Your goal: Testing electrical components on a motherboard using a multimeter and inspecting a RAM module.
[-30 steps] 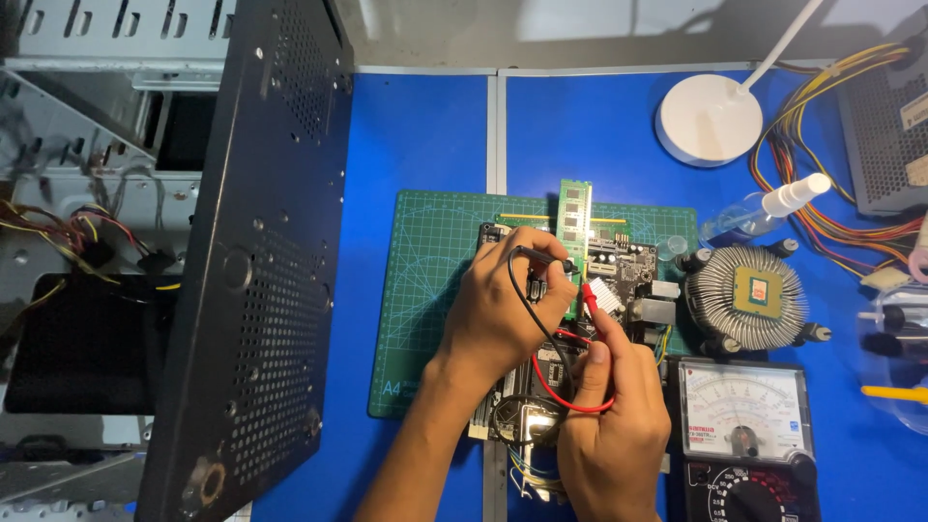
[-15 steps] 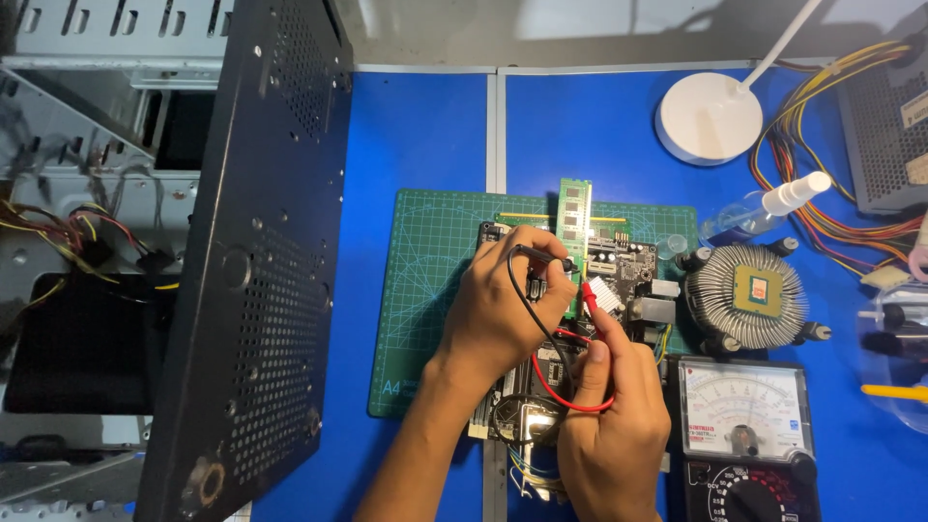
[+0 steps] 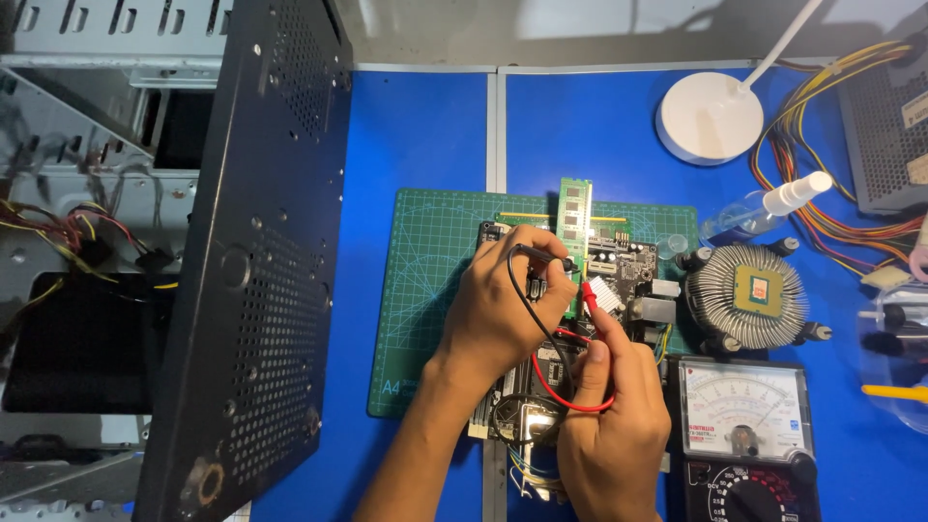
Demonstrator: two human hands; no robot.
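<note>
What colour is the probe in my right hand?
Red: the probe pinched in the right hand has a red tip and red lead, clearest in the head view.

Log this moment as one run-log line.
left hand: holds black probe | right hand: holds red probe | both tips on motherboard | analog multimeter at right

Slim black meter probe with black lead (image 3: 541, 253): lies nearly level, tip pointing right, close to the upright green memory stick (image 3: 575, 227) seated in the board. Short red meter probe with red lead (image 3: 588, 295): tilted, tip up and left, beside a white connector; its lead loops below. Dark green computer motherboard (image 3: 623, 266): flat on the green cutting mat, partly covered.
</note>
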